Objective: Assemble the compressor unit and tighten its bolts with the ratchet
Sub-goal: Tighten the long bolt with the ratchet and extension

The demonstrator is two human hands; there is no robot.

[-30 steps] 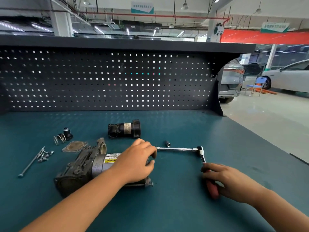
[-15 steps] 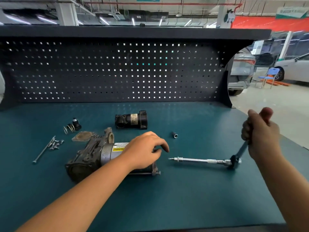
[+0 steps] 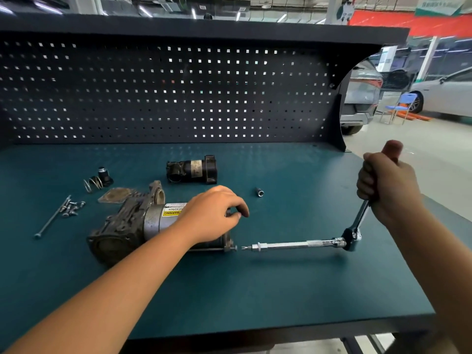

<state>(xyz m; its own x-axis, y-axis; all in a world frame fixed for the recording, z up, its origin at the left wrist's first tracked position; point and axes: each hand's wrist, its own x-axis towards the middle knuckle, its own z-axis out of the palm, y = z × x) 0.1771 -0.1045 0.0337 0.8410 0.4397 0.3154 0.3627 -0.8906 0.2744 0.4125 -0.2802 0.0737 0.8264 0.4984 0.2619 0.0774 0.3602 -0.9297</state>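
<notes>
Left hand (image 3: pixel 212 213) curls fingers over compressor (image 3: pixel 122 226) motor end. Right hand (image 3: pixel 385 185) fist-grips ratchet (image 3: pixel 353 237) handle. Extension (image 3: pixel 293 244) tip just short of bolt head (image 3: pixel 234 248).

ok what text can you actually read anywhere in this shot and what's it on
"WARNING": on the yellow label on the compressor unit.
Smaller print on the white strip beside it: too small to read with certainty.
Sticker on the black motor part: too small to read.
Green hanging sign at top right: blurred, unreadable.
</notes>
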